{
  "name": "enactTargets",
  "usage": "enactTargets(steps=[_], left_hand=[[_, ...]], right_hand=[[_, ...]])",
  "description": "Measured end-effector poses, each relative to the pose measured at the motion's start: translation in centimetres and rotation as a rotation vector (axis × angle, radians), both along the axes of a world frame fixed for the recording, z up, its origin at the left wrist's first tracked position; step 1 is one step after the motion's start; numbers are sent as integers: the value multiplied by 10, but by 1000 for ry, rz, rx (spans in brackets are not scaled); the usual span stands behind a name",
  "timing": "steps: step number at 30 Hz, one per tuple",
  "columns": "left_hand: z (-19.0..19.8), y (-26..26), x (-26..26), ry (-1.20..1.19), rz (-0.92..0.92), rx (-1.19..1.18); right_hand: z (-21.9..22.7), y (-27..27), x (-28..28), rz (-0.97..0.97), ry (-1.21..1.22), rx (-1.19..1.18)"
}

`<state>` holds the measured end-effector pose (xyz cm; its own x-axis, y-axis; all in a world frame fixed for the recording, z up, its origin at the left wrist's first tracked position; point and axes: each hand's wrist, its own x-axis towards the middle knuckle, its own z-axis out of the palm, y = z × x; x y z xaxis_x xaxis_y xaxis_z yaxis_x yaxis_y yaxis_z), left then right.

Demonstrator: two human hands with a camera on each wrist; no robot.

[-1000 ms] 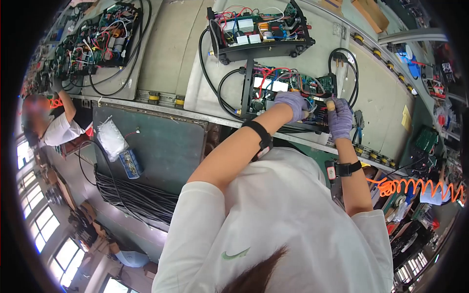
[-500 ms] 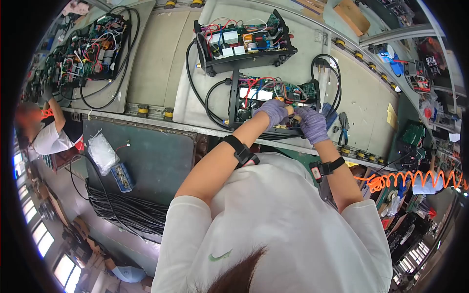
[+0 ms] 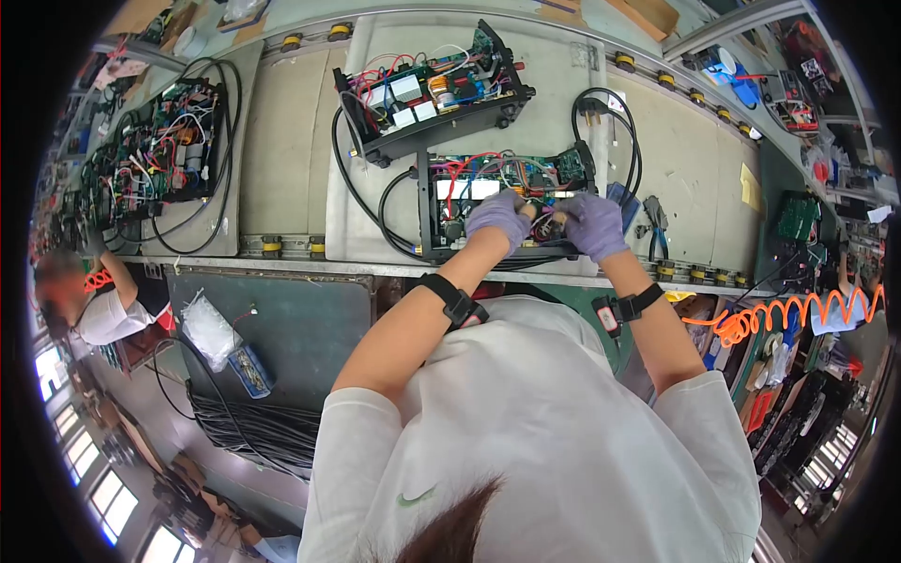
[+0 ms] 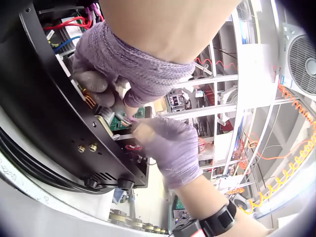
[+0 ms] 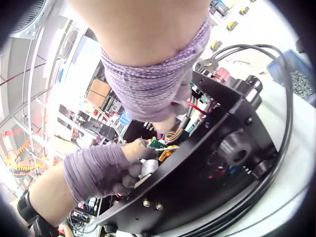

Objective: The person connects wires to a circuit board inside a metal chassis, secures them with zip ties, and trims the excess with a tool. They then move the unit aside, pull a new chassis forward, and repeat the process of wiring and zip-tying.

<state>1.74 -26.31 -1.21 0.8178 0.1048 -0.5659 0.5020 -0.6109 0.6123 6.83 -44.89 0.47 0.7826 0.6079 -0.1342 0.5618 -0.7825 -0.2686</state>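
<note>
In the head view, my gloved left hand (image 3: 502,220) and gloved right hand (image 3: 593,225) are close together over the near edge of an open black electronics chassis (image 3: 427,211). Multicoloured wires (image 4: 127,121) run between the two hands in the left wrist view. My right thumb and fingers pinch these wires. The left fingers curl down inside the chassis, thumb against fingertips at the wire ends; they partly hide what they grip. Beside them the right wrist view shows a ribbon of coloured wires (image 5: 175,134) and orange windings. Green boards (image 3: 570,169) fill the chassis.
A second open chassis (image 3: 441,122) stands behind, tilted. Black power cords (image 3: 633,141) loop at the side. Pliers (image 3: 657,225) and a blue tray (image 3: 621,195) lie to the right. An orange coiled hose (image 3: 788,314) hangs at right. Another person (image 3: 108,305) works at far left.
The head view has shifted, so the bench appears further left. My right hand has turned and moved inward from the chassis's right end towards the left hand. The blue tray beside it shows now.
</note>
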Motion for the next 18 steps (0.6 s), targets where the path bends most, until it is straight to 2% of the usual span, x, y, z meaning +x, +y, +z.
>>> enactTargets(steps=[5,8,12,18], left_hand=[[6,21,-9,-92,-219,164],[-8,41,-21,-198,-431,216],[-23,58,-43,-433,-302,92],[-21,59,-45,-412,-293,72]], right_hand=[[-17,26,27,67,5,-445],[-27,38,38,68,1,-587],[-35,41,42,210,-115,-560],[-28,45,48,214,-39,-544]])
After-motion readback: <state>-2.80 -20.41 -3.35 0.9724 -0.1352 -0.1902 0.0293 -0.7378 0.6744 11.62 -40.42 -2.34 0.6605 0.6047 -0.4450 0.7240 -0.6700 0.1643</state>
